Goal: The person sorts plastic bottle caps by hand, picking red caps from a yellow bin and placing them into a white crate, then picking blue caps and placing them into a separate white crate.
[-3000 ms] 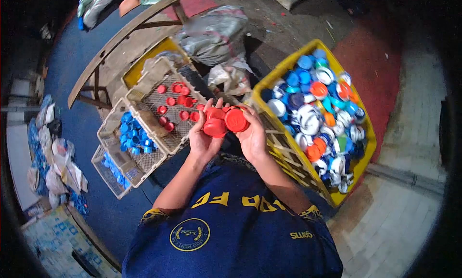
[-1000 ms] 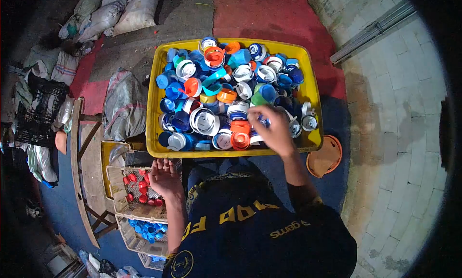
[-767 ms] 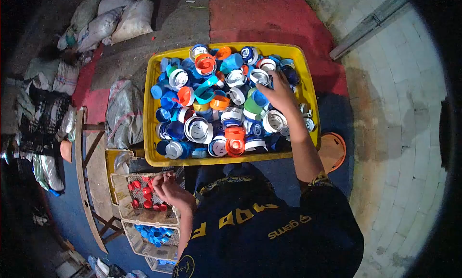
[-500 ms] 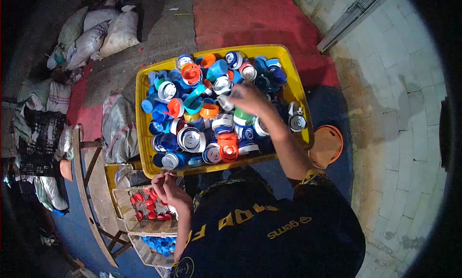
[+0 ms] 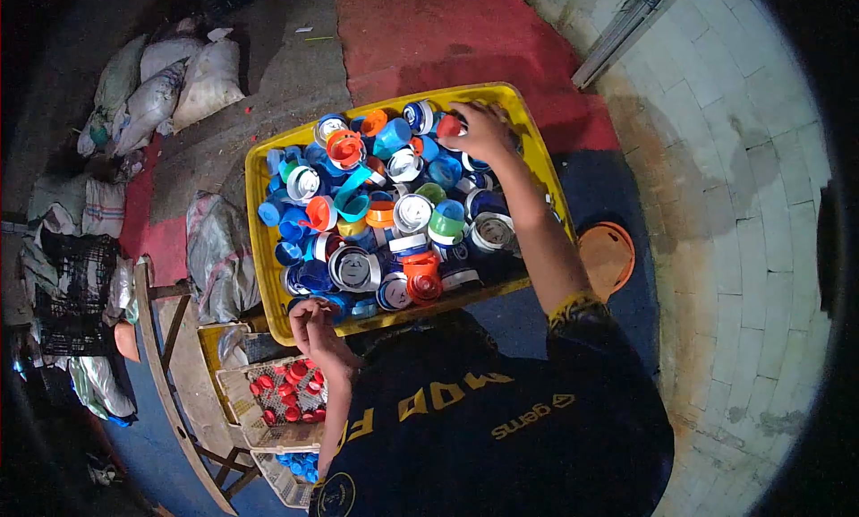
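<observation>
A yellow tray holds a heap of mixed plastic caps, among them a white cap, a green cap and an orange-red cap. Over the tray's back right part is my right hand, its fingers apart around a red cap. The hand partly covers this cap. At the near left rim, my left hand has its fingers curled together beside blue caps. Whatever lies between those fingers is too hidden to name.
Below the tray, at the left, are a crate of red caps and a crate of blue caps. A wooden frame stands beside them. Filled sacks lie at the back left. An orange lid-like object is right of the tray.
My right hand has moved from the middle of the heap toward the back right and away from a white cap there. The whole view has shifted slightly. My left hand remains by the near rim.
</observation>
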